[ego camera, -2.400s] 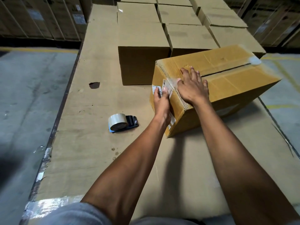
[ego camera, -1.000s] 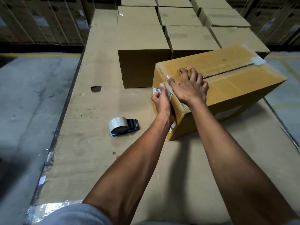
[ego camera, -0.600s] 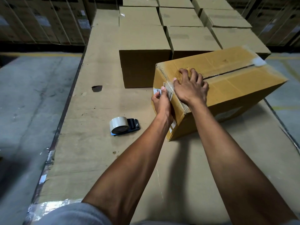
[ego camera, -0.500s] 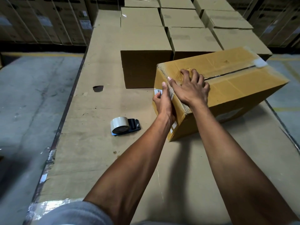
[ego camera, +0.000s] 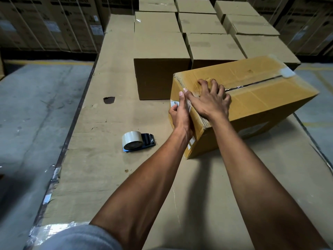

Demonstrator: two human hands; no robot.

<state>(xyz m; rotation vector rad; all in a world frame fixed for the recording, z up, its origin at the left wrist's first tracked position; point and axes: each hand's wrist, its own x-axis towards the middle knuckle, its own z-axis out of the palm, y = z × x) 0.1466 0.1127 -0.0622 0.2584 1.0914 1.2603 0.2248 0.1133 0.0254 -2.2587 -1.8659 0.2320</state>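
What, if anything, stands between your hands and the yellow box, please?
Nothing visible does. The right hand rests on top of the yellow box, fingers spread, and the left hand presses against its near end at the taped edge. The tape dispenser lies apart on the cardboard-covered table, left of the box.

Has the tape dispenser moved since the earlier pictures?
No. The tape dispenser keeps the same offset, nearer and right, from the dark hole in the cardboard sheet.

A long platform covered in flattened brown cardboard sheets (ego camera: 108,177), torn by one dark hole (ego camera: 109,100), carries a clear tape roll in a blue-black dispenser (ego camera: 137,141), a yellowish taped carton (ego camera: 261,100) set askew, and rows of plain brown cartons (ego camera: 162,51) behind it.
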